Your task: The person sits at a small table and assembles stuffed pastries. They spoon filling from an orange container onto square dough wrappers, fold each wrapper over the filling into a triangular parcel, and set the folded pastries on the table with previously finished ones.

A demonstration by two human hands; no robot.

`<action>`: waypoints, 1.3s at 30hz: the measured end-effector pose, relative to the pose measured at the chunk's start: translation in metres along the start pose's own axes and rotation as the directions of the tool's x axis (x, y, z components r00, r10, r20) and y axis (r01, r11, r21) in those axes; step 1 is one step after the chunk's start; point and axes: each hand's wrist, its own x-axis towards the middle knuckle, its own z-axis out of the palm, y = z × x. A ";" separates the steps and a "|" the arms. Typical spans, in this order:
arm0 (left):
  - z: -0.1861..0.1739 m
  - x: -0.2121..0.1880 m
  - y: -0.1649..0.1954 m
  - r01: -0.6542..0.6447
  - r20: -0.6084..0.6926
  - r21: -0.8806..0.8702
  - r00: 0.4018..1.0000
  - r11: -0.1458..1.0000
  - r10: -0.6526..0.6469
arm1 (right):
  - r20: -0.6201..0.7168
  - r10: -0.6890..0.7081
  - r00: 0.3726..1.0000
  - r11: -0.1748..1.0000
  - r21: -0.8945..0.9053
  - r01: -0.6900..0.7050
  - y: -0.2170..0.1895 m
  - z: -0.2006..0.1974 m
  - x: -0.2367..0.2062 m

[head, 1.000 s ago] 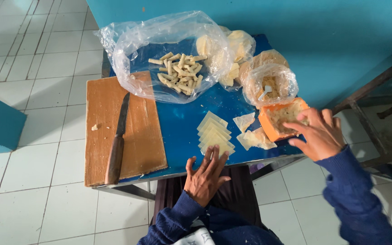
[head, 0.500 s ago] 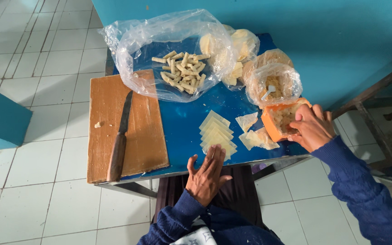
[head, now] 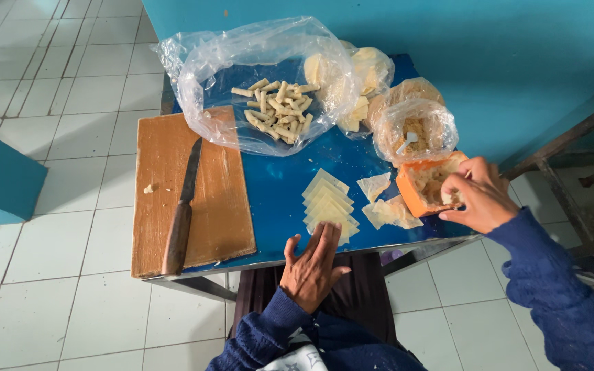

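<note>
The right hand (head: 479,192) is being held curled, fingertips dipping into the orange container (head: 424,187) of filling, which is touching it on its inner side. The left hand (head: 314,264) is being rested open and flat, empty, with the stacked dough squares (head: 328,204) lying just ahead of its fingertips, nearer to it than to the right

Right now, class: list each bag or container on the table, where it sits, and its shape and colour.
Large clear plastic bag: far left-centre, spread open, holding pale rolled sticks.
Second clear bag: far centre, crumpled, holding pale flat pieces.
Small clear bag: right, rounded, beige filling, white spoon.
Orange tub: right edge, at the right hand.
No labels, signs or screens.
</note>
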 end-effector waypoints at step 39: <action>-0.029 0.032 -0.018 0.032 -0.161 0.055 0.987 0.998 -0.022 | -0.065 -0.381 0.922 0.819 -0.487 0.304 -0.136 0.091 0.027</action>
